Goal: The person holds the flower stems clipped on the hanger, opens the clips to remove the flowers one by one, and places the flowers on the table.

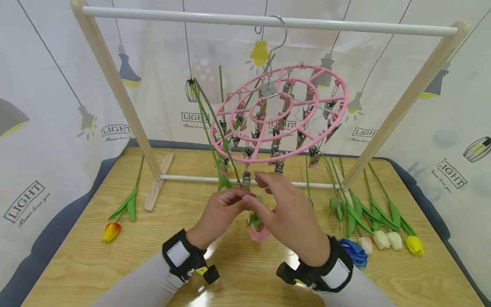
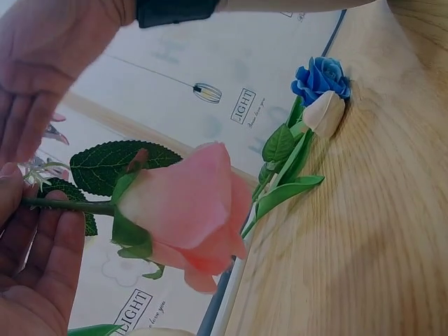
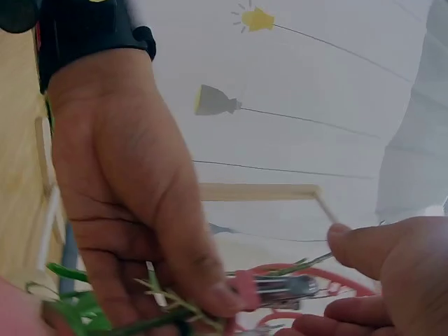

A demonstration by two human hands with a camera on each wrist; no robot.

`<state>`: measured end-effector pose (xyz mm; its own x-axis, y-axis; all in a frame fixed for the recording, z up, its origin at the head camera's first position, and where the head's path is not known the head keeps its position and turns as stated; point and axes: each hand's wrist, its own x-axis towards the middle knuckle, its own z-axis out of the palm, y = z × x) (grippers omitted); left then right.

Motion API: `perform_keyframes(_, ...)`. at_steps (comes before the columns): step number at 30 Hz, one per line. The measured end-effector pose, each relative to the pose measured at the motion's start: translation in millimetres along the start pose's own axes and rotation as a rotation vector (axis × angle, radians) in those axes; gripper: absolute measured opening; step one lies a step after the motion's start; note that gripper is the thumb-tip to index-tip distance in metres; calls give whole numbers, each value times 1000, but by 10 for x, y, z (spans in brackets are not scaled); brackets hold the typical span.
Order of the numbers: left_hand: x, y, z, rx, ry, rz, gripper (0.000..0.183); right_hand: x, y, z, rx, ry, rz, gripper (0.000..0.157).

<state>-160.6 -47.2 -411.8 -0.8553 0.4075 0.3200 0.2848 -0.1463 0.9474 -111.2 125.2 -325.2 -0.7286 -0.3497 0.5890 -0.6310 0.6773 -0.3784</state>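
Observation:
A pink artificial rose (image 2: 185, 203) hangs bloom down below both hands in the head view. My left hand (image 1: 216, 215) pinches its green stem (image 2: 77, 205) close to the pink tip of a metal clip (image 1: 246, 181). That clip hangs from the near edge of a pink round hanger (image 1: 255, 160). On the other side of the clip is my right hand (image 1: 289, 213), its thumb and fingers spread apart around the clip's upper end in the right wrist view. Whether the stem sits inside the clip's jaws is hidden by the left fingers.
From a white rail (image 1: 199, 18) on a wooden stand hangs the hanger, with several clips and several green stems at its left. An orange-yellow tulip (image 1: 111, 232) lies left on the table. At right lie a blue rose (image 1: 353, 252), white tulips (image 1: 381, 240) and a yellow tulip (image 1: 414, 245).

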Motion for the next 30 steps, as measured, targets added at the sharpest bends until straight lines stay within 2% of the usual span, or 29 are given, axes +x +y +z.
perform_keyframes(5, 2, -38, 28, -47, -30, 30, 17, 62, 142, 164, 328, -17, 150, 46)
perform_keyframes(10, -7, -34, 49, -23, -30, -3, 17, 82, 255, 294, 596, -13, 301, 37)
perform_keyframes(14, -16, -24, 54, -14, -39, -43, 18, 86, 289, 323, 753, -16, 392, 29)
perform_keyframes(20, -11, -33, 60, 11, -39, -55, 18, 99, 279, 322, 826, 4, 446, 27)
perform_keyframes(30, -8, -8, 76, 28, -34, -46, 17, 76, 290, 328, 879, 22, 403, 27)
